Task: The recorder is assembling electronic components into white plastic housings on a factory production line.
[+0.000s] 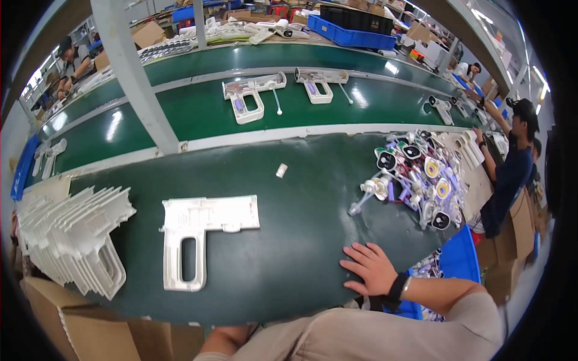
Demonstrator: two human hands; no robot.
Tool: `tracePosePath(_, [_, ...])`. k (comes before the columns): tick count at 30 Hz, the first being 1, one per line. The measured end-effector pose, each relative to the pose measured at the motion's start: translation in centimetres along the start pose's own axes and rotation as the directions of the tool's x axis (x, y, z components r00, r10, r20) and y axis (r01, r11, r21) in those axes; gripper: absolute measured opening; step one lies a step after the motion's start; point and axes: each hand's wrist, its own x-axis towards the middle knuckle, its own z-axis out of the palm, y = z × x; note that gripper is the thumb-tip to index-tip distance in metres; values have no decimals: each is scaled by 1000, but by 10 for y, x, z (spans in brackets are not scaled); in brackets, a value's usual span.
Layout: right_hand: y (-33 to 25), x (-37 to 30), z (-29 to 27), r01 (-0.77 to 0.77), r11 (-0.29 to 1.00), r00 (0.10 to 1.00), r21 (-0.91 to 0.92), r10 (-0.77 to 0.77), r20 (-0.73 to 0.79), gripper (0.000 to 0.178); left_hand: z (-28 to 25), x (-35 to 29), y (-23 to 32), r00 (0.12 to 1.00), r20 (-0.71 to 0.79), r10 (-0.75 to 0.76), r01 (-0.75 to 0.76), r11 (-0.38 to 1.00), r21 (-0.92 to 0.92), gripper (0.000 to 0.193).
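Observation:
My right hand (370, 268) lies palm down near the front edge of the green tabletop (295, 240), fingers spread and nothing in them. A dark band circles that wrist. Of my left arm only a bit of forearm shows at the lower edge; the hand itself is hidden below the table edge. Left of centre lies a white plastic gun-shaped housing half (185, 218), its ribbed inside facing up and its looped handle toward me. Beyond it sits a small white block (281, 170). Farther from my right hand is a heap of wired parts (421, 174) with lilac, yellow and black pieces.
Nested white housing halves (78, 234) stand at the left. A blue bin (460, 259) of parts is below the table at right. Behind a pale rail runs a green conveyor (198, 114) carrying partly filled housings (253, 96). A grey post (133, 72) rises at left. Co-workers (515, 156) stand beyond.

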Motion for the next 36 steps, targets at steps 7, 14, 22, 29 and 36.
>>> tracePosePath(7, [-2, -5, 4, 31, 998, 993, -52, -37, -110, 43, -44, -62, 36, 982, -122, -145, 158, 981, 113, 48])
tracePosePath(14, [-1, -9, 6, 69, 996, 978, -57, -79, -192, 41, -120, -110, 152, 927, 12, -376, 376, 925, -52, 50])
tracePosePath(22, [-4, -13, 10, 72, 996, 960, -62, -86, -266, 39, -220, -141, 169, 274, -961, -47, 559, 820, 119, 59])
tracePosePath(29, [-9, -17, 8, 27, 998, 955, -49, -40, -295, 30, -201, -121, 114, 582, -795, -170, 635, 705, 315, 46])
tracePosePath(36, [5, -10, 23, 52, 998, 926, -26, -58, -372, 26, -213, -98, 106, 724, -665, -184, 571, 701, 427, 35])
